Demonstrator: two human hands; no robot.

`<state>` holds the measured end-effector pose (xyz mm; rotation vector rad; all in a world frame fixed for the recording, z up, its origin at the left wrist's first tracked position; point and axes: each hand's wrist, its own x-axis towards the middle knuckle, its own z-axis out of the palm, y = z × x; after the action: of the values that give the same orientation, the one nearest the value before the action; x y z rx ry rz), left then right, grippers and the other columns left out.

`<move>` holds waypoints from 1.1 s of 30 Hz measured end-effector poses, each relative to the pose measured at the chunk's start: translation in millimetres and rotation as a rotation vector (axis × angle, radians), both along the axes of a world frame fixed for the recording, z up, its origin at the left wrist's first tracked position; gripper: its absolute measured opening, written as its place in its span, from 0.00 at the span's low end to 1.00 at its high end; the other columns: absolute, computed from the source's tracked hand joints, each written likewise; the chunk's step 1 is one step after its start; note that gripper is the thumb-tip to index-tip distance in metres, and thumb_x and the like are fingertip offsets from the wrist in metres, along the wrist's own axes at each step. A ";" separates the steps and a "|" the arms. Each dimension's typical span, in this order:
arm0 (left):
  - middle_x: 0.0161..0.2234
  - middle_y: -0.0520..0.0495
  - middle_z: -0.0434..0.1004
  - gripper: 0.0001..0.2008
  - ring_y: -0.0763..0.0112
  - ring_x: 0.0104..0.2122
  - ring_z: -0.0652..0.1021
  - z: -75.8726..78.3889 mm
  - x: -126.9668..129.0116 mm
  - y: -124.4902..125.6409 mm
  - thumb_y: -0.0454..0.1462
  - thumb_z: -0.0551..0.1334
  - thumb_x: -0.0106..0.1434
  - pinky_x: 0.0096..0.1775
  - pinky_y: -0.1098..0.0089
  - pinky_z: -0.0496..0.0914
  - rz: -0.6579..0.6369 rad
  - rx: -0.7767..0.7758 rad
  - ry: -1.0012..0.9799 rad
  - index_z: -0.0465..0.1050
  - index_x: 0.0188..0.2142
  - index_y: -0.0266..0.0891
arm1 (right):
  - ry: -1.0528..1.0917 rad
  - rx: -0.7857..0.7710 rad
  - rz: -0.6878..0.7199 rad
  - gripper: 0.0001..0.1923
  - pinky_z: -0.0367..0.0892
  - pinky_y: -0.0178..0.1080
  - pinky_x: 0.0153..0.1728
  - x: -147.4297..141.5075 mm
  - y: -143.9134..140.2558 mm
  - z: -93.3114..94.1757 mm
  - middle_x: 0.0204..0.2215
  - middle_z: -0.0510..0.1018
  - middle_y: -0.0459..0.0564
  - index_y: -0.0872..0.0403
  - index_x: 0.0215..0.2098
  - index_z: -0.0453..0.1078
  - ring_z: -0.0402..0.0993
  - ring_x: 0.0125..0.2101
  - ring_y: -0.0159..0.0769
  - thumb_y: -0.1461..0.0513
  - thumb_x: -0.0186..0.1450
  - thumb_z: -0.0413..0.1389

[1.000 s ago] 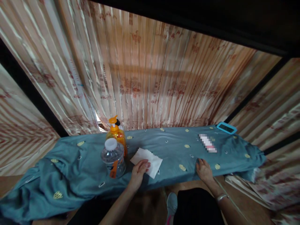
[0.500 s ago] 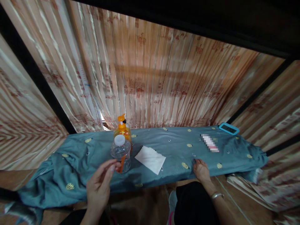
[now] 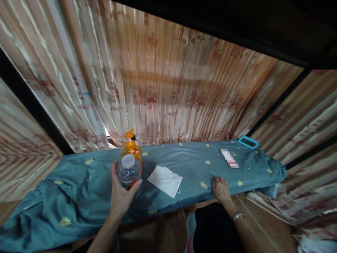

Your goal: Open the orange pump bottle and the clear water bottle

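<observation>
A clear plastic bottle [image 3: 129,173] with a white cap and an orange label stands on the teal cloth [image 3: 100,189]. Around its lower side my left hand [image 3: 122,196] is closed, fingers on the left and thumb across the front. Right behind the bottle is an orange pump bottle [image 3: 131,149], its lower part hidden. My right hand [image 3: 221,190] rests palm down on the cloth's front edge, holding nothing I can see, with its fingers loosely laid on the fabric. A white cloth or wipe [image 3: 165,180] with wavy edges lies flat between the hands.
A blue-framed device [image 3: 248,142] with a dark face lies at the far right corner. Near it is a blurred pink-and-white item [image 3: 229,159]. Pleated curtains [image 3: 158,95] hang behind, and black frame bars [image 3: 31,102] slant down at the sides.
My left hand has moved forward from beside the clear bottle and closed around it. My right hand stays on the cloth edge. The whole view has shifted slightly.
</observation>
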<state>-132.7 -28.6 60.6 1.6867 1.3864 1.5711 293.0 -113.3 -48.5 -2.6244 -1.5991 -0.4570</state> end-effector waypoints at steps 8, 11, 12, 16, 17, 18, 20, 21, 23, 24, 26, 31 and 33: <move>0.58 0.37 0.63 0.48 0.51 0.57 0.68 2.6 -2.9 6.7 0.45 0.70 0.47 0.57 0.52 0.62 0.060 -0.091 0.005 0.48 0.62 0.40 | 0.211 0.158 0.020 0.15 0.65 0.47 0.51 6.6 -2.3 -2.6 0.46 0.74 0.65 0.68 0.47 0.67 0.71 0.49 0.45 0.68 0.63 0.50; 0.58 0.37 0.62 0.48 0.51 0.56 0.68 2.9 -2.3 5.0 0.44 0.71 0.44 0.57 0.52 0.63 0.055 -0.090 -0.005 0.50 0.61 0.41 | 0.343 0.283 0.074 0.23 0.62 0.52 0.54 -10.1 -1.9 11.1 0.50 0.70 0.75 0.74 0.50 0.64 0.66 0.53 0.55 0.63 0.63 0.45; 0.58 0.38 0.62 0.47 0.51 0.56 0.68 3.0 -1.7 4.4 0.43 0.71 0.44 0.56 0.52 0.64 0.049 -0.106 -0.008 0.51 0.60 0.42 | 0.386 0.317 0.117 0.26 0.61 0.53 0.54 -22.5 -1.1 18.9 0.50 0.69 0.76 0.75 0.49 0.64 0.64 0.54 0.58 0.60 0.63 0.42; 0.55 0.40 0.67 0.44 0.55 0.54 0.71 3.8 0.3 3.7 0.40 0.71 0.45 0.54 0.56 0.66 0.043 -0.137 -0.013 0.53 0.58 0.42 | 0.610 0.329 0.322 0.26 0.73 0.46 0.38 -104.7 1.5 67.6 0.37 0.79 0.65 0.63 0.43 0.68 0.78 0.36 0.49 0.51 0.64 0.42; 0.54 0.40 0.68 0.43 0.55 0.53 0.71 4.0 0.5 3.8 0.39 0.71 0.44 0.54 0.56 0.67 0.042 -0.134 -0.018 0.54 0.58 0.41 | 0.655 0.313 0.405 0.22 0.74 0.41 0.36 -129.7 2.7 83.8 0.34 0.80 0.60 0.59 0.40 0.69 0.79 0.33 0.43 0.51 0.65 0.43; 0.54 0.40 0.69 0.42 0.55 0.53 0.71 4.2 0.6 4.0 0.39 0.71 0.44 0.53 0.57 0.67 0.044 -0.126 -0.018 0.55 0.57 0.41 | 0.690 0.288 0.494 0.17 0.73 0.35 0.34 -154.5 4.7 101.4 0.33 0.81 0.53 0.54 0.40 0.69 0.79 0.32 0.37 0.53 0.66 0.44; 0.53 0.40 0.69 0.41 0.55 0.53 0.72 4.5 0.6 4.3 0.38 0.71 0.44 0.53 0.58 0.67 0.045 -0.108 -0.025 0.57 0.56 0.40 | 0.706 0.260 0.662 0.11 0.69 0.29 0.34 -200.2 13.1 139.1 0.32 0.80 0.44 0.50 0.40 0.67 0.77 0.31 0.28 0.55 0.68 0.46; 0.53 0.40 0.69 0.40 0.55 0.53 0.72 4.7 0.6 4.4 0.39 0.71 0.43 0.53 0.58 0.67 0.042 -0.101 -0.032 0.57 0.55 0.39 | 0.686 0.238 0.744 0.10 0.68 0.28 0.34 -220.0 19.7 158.2 0.30 0.79 0.42 0.50 0.40 0.67 0.76 0.31 0.28 0.56 0.68 0.46; 0.52 0.40 0.70 0.40 0.56 0.51 0.73 4.9 0.7 4.6 0.39 0.71 0.43 0.52 0.58 0.68 0.025 -0.095 -0.058 0.58 0.55 0.39 | 0.574 0.205 0.857 0.13 0.67 0.34 0.35 -252.8 37.1 193.6 0.30 0.78 0.46 0.53 0.42 0.67 0.75 0.32 0.33 0.55 0.69 0.45; 0.52 0.40 0.71 0.40 0.56 0.50 0.74 5.2 0.8 4.6 0.39 0.71 0.43 0.51 0.58 0.69 0.016 -0.095 -0.073 0.59 0.55 0.39 | 0.491 0.190 0.881 0.17 0.67 0.38 0.33 -266.2 47.1 208.6 0.29 0.78 0.50 0.57 0.43 0.67 0.75 0.30 0.38 0.53 0.68 0.44; 0.51 0.40 0.72 0.40 0.56 0.49 0.75 5.8 1.0 4.9 0.40 0.71 0.43 0.51 0.58 0.70 0.005 -0.098 -0.099 0.59 0.54 0.39 | 0.339 0.154 0.895 0.27 0.67 0.44 0.31 -288.3 67.5 230.8 0.30 0.79 0.58 0.60 0.43 0.68 0.77 0.33 0.50 0.47 0.67 0.40; 0.48 0.40 0.74 0.37 0.55 0.48 0.76 6.1 0.8 6.3 0.40 0.72 0.42 0.50 0.55 0.70 -0.012 -0.096 -0.091 0.62 0.52 0.39 | 0.118 0.055 0.946 0.39 0.63 0.43 0.24 -320.7 103.6 240.1 0.27 0.80 0.63 0.61 0.33 0.71 0.78 0.30 0.54 0.38 0.62 0.35; 0.48 0.40 0.74 0.38 0.53 0.48 0.76 3.8 0.7 6.9 0.40 0.72 0.42 0.49 0.53 0.70 -0.016 -0.084 -0.087 0.62 0.52 0.39 | 0.074 0.029 0.955 0.37 0.61 0.42 0.23 -324.5 108.2 235.6 0.27 0.80 0.61 0.60 0.32 0.72 0.79 0.30 0.52 0.40 0.64 0.34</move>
<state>-132.0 -21.7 64.4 1.5579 1.3719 1.5365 -31.4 -5.1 187.1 -1.5198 -2.4708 -0.2927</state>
